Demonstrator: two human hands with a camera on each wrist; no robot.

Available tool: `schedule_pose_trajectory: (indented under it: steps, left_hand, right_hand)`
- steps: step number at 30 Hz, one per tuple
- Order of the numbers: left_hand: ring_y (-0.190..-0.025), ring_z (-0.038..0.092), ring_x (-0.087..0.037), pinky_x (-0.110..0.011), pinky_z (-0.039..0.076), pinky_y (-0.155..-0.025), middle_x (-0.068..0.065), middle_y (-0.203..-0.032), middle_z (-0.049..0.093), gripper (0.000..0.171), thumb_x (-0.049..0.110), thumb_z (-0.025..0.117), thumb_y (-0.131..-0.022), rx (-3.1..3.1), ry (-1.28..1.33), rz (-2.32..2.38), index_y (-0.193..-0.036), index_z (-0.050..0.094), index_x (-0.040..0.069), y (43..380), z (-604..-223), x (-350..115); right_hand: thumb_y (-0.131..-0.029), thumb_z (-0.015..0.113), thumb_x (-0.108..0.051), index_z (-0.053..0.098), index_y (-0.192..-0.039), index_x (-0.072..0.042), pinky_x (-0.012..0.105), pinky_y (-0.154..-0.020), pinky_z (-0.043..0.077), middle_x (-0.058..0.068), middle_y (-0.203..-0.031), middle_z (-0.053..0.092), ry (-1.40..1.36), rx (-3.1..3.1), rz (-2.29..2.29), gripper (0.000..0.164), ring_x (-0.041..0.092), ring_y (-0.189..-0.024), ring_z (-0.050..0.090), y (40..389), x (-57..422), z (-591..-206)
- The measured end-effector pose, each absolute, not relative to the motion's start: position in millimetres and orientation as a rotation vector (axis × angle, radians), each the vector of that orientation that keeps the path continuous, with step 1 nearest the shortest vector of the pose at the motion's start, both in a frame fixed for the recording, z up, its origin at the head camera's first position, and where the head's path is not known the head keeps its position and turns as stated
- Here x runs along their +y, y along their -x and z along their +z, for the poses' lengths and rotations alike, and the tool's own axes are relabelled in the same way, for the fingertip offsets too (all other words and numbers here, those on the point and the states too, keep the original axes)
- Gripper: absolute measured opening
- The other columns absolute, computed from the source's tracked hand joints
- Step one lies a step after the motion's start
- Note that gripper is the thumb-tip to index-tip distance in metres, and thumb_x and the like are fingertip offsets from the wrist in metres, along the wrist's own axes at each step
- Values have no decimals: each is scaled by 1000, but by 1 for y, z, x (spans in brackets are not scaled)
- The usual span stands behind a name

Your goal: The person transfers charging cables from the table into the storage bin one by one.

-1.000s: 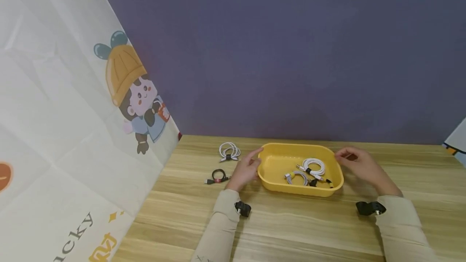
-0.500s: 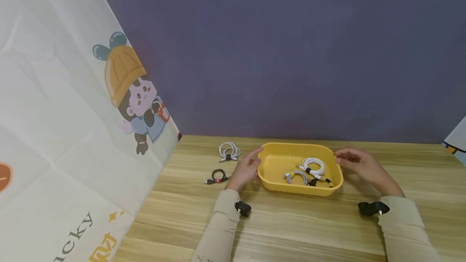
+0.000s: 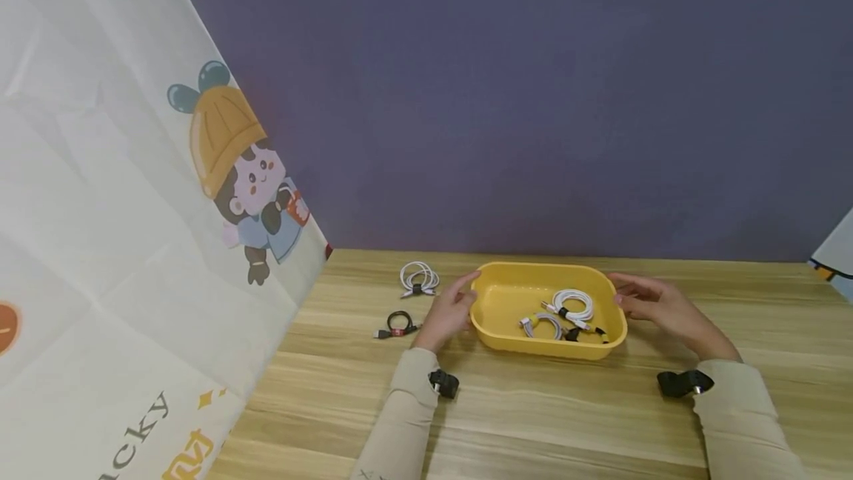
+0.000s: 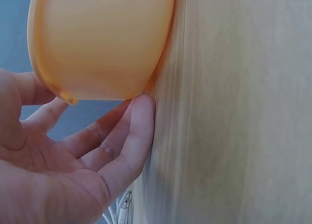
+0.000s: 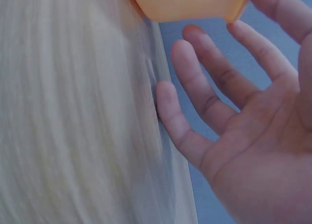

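A yellow plastic basket (image 3: 540, 347) stands on the wooden table between the two hands. Inside lie a coiled white cable (image 3: 589, 308) with a black tie, a grey cable (image 3: 529, 327) with a yellow tie, and a small black piece (image 3: 571, 334). My left hand (image 3: 451, 315) touches the basket's left end; in the left wrist view, its thumb and index meet the rim while lower fingertips reach the base. At the right end, my right hand (image 3: 663, 310) has thumb and index fingertips at the rim. Its other fingers spread apart beside the wall in the right wrist view.
Left of the basket, a coiled white cable (image 3: 417, 289) with a black tie lies on the table (image 3: 533, 421). Nearer is a black cable (image 3: 397, 332) with a red tie. A dark blue panel (image 3: 506, 110) rises behind; a printed white sheet (image 3: 106, 191) borders the left side.
My right hand has shifted slightly, its fingers settling closer around the basket's right corner. The left hand, the basket and the cables stay essentially in place.
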State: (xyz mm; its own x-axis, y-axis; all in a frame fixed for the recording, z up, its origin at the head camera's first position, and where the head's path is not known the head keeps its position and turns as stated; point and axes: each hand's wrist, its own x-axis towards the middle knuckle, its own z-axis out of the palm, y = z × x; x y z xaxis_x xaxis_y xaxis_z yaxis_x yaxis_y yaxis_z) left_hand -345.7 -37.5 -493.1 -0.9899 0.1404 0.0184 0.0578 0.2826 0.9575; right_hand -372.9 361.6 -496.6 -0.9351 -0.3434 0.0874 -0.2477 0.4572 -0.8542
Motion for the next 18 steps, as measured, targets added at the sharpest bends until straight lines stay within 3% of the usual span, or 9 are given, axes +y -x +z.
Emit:
schedule_pose_trajectory:
  steps: [8, 10, 12, 15, 18]
  left_hand:
    - [-78, 71, -21, -37, 65, -67, -24, -117, 69, 44, 23, 49, -109, 2451, -192, 1841, -152, 50, 33, 347, -494, -38]
    - [-77, 71, -20, -37, 65, -66, -24, -117, 69, 44, 23, 49, -109, 2448, -195, 1843, -152, 50, 33, 347, -494, -38]
    - [-77, 71, -19, -36, 65, -66, -23, -117, 70, 44, 24, 49, -109, 2445, -200, 1845, -152, 50, 33, 347, -493, -38]
    - [-75, 70, -17, -36, 65, -65, -23, -115, 70, 44, 24, 49, -109, 2449, -203, 1840, -152, 50, 33, 347, -494, -39]
    - [-74, 70, -17, -36, 65, -66, -23, -114, 70, 44, 25, 49, -109, 2453, -205, 1836, -152, 50, 33, 346, -494, -39]
  right_hand:
    - [-104, 61, -34, 40, -157, -5, 28, -85, 60, 23, -140, 59, 506, 2622, -1383, 64, -11, -105, 59, 371, 362, -494]
    - [-104, 59, -38, 41, -156, -6, 35, -91, 59, 25, -146, 54, 475, 2647, -1327, 64, 0, -115, 61, 371, 362, -493]
    - [-104, 57, -43, 42, -156, -6, 48, -98, 57, 27, -151, 50, 445, 2663, -1271, 65, 20, -126, 61, 371, 361, -492]
    - [-105, 55, -46, 44, -154, -2, 67, -103, 48, 30, -154, 44, 408, 2660, -1228, 67, 50, -138, 47, 371, 359, -491]
    - [-106, 53, -46, 44, -152, 1, 74, -104, 42, 33, -154, 42, 404, 2659, -1200, 67, 58, -141, 38, 371, 359, -491]
